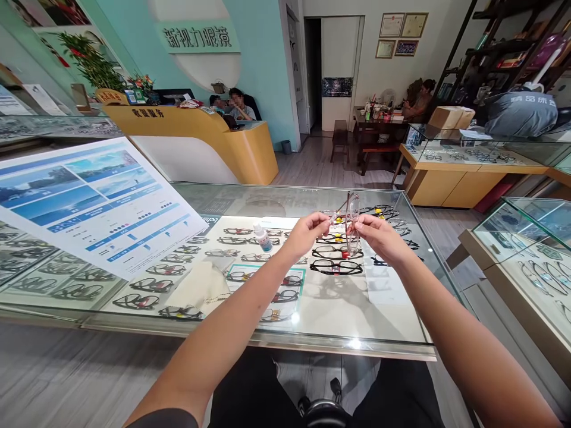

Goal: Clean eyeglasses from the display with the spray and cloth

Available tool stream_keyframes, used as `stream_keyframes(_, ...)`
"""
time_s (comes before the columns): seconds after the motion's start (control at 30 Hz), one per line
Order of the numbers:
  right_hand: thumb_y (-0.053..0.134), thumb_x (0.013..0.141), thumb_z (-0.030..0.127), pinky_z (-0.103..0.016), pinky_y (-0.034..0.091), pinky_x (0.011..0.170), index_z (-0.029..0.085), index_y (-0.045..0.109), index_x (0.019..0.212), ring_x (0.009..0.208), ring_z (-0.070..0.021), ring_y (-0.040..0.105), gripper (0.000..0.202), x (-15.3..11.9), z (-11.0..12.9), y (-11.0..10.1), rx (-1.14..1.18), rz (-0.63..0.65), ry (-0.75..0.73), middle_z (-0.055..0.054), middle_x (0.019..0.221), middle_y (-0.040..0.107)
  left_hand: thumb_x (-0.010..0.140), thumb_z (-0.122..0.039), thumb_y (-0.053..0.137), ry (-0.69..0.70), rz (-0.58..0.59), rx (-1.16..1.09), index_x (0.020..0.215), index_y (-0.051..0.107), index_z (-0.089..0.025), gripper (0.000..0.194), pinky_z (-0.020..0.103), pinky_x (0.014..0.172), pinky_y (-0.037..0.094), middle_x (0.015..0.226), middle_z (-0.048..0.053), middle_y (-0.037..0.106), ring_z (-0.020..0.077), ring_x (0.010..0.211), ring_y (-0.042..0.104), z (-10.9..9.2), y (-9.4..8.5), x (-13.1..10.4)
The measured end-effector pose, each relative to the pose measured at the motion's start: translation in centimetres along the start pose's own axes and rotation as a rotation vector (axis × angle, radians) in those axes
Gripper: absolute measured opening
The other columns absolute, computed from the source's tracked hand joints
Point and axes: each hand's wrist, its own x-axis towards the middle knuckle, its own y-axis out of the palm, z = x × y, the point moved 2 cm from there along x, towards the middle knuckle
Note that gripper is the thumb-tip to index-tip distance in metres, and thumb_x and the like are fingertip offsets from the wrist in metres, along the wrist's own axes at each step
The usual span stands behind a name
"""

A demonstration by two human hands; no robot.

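Above the glass display counter [330,321] I hold up a pair of eyeglasses [353,205] with a clear, pale frame, its lenses turned nearly edge-on to me. My left hand [307,235] pinches one part of it at the left, thumb and fingertips together. On the other side, my right hand [379,236] grips the frame near the lenses. Beneath my hands, several dark-framed glasses [336,267] lie in a column inside the case. Left of my left forearm stand a small white spray bottle [263,239] and a crumpled cream cloth [198,286] on the glass.
A large printed sheet [147,220] stands tilted at the counter's left. Beyond are a yellow reception desk [254,151] with people behind it and a wooden table [379,122] with a seated person. Another glass case [526,255] borders the right. A stool base [328,410] shows between my legs.
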Motion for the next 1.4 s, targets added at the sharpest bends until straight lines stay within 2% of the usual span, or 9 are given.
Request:
stream_keyframes(0.17, 0.084, 0.089, 0.059, -0.039, 0.048, 0.093, 0.023, 0.070, 0.080, 0.091, -0.0227, 0.065, 0.040, -0.6, 1.6, -0.8, -0.087, 0.126, 0.040, -0.003, 0.088, 0.073, 0.079, -0.051, 0.086, -0.008, -0.187, -0.135, 0.080, 0.067, -0.019, 0.036, 0.026, 0.067, 0.040, 0.069, -0.003, 0.056, 0.0112, 0.067, 0.051, -0.7, -1.6, 0.3)
stream_keyframes(0.33, 0.082, 0.091, 0.056, -0.038, 0.048, 0.085, 0.023, 0.073, 0.081, 0.085, -0.0233, 0.065, 0.036, -1.0, 2.0, -2.0, -0.146, 0.263, 0.087, -0.004, 0.083, 0.073, 0.071, -0.045, 0.093, -0.102, -0.190, -0.287, 0.082, 0.070, -0.018, 0.036, 0.025, 0.065, 0.043, 0.066, -0.003, 0.056, 0.0100, 0.064, 0.052, -0.5, -2.3, 0.5)
stream_keyframes(0.47, 0.085, 0.088, 0.059, -0.040, 0.051, 0.091, 0.024, 0.070, 0.083, 0.092, -0.0248, 0.068, 0.038, -0.9, 1.7, -1.8, -0.103, 0.157, 0.071, -0.004, 0.088, 0.074, 0.068, -0.044, 0.099, -0.165, -0.122, -0.453, 0.083, 0.072, -0.016, 0.042, 0.025, 0.068, 0.049, 0.071, -0.002, 0.061, 0.0092, 0.066, 0.056, -0.1, -2.1, 0.5)
stream_keyframes(0.6, 0.090, 0.081, 0.063, -0.044, 0.054, 0.102, 0.026, 0.067, 0.087, 0.103, -0.0265, 0.072, 0.043, -0.6, 1.2, -1.1, 0.044, 0.012, 0.041, -0.003, 0.097, 0.075, 0.066, -0.052, 0.102, -0.217, 0.025, -0.595, 0.110, 0.079, -0.018, 0.060, 0.025, 0.071, 0.054, 0.093, 0.002, 0.071, 0.0108, 0.076, 0.064, 0.0, -0.9, 0.2)
stream_keyframes(0.67, 0.089, 0.082, 0.065, -0.047, 0.055, 0.106, 0.027, 0.065, 0.089, 0.112, -0.0283, 0.073, 0.045, -0.5, 1.1, -0.9, 0.067, -0.017, 0.006, -0.004, 0.104, 0.077, 0.068, -0.053, 0.101, -0.232, 0.098, -0.517, 0.116, 0.079, -0.018, 0.064, 0.024, 0.068, 0.051, 0.094, 0.003, 0.071, 0.0103, 0.075, 0.064, 0.0, 0.1, -0.2)
stream_keyframes(0.87, 0.084, 0.087, 0.068, -0.052, 0.052, 0.113, 0.028, 0.056, 0.091, 0.124, -0.0290, 0.072, 0.049, -0.5, 0.7, 0.0, 0.066, 0.018, -0.041, -0.005, 0.123, 0.080, 0.080, -0.065, 0.089, -0.178, 0.194, -0.230, 0.096, 0.073, -0.017, 0.054, 0.023, 0.053, 0.029, 0.070, -0.002, 0.060, 0.0063, 0.057, 0.045, 0.5, 2.8, -1.3)
stream_keyframes(1.0, 0.084, 0.086, 0.070, -0.052, 0.052, 0.113, 0.028, 0.054, 0.091, 0.132, -0.0308, 0.068, 0.052, -0.5, 0.0, 1.3, 0.070, 0.036, -0.050, -0.007, 0.128, 0.079, 0.083, -0.067, 0.087, -0.144, 0.174, -0.207, 0.110, 0.070, -0.020, 0.057, 0.024, 0.054, 0.031, 0.069, -0.004, 0.059, 0.0075, 0.057, 0.046, 0.7, 3.4, -1.4)
stream_keyframes(1.17, 0.082, 0.091, 0.065, -0.050, 0.048, 0.117, 0.029, 0.054, 0.094, 0.139, -0.0297, 0.065, 0.046, -0.5, -0.4, 1.8, 0.123, 0.037, -0.090, -0.007, 0.134, 0.078, 0.082, -0.072, 0.085, -0.101, 0.144, -0.183, 0.091, 0.057, -0.020, 0.060, 0.023, 0.054, 0.032, 0.070, -0.004, 0.062, 0.0066, 0.055, 0.051, 0.9, 3.1, -1.3)
stream_keyframes(1.4, 0.082, 0.088, 0.067, -0.052, 0.048, 0.117, 0.030, 0.051, 0.096, 0.139, -0.0308, 0.066, 0.049, -0.4, -0.2, 1.2, 0.114, -0.071, -0.092, -0.005, 0.137, 0.077, 0.077, -0.069, 0.090, -0.105, 0.102, -0.298, 0.096, 0.057, -0.020, 0.062, 0.023, 0.057, 0.038, 0.072, -0.003, 0.067, 0.0082, 0.058, 0.058, 1.1, 2.5, -0.9)
